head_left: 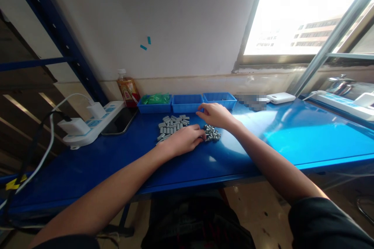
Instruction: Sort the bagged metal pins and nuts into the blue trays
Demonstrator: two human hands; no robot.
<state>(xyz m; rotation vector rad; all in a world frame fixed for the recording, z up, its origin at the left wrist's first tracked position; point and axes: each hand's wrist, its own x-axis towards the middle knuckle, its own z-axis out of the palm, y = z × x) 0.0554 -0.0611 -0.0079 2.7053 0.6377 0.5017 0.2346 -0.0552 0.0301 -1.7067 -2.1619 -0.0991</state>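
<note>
My left hand (187,139) rests low over the blue table, its fingers curled together at the left edge of a pile of small metal fittings (212,134). Whatever those fingertips pinch is too small to make out. Just behind that pile hovers my right hand (217,115), thumb and index finger a little apart, with nothing visible between them. Its fingertips are in front of the middle blue bin (187,104). Several grey metal sleeves (172,125) lie spread out to the left of the fittings, partly hidden by my left hand.
Left of the middle bin, a blue bin (140,107) holds green pieces (156,99); the right bin (230,104) contains a few small parts. A bottle (127,89), phone (119,120) and power strip (96,124) stand left. A white device (281,98) lies right.
</note>
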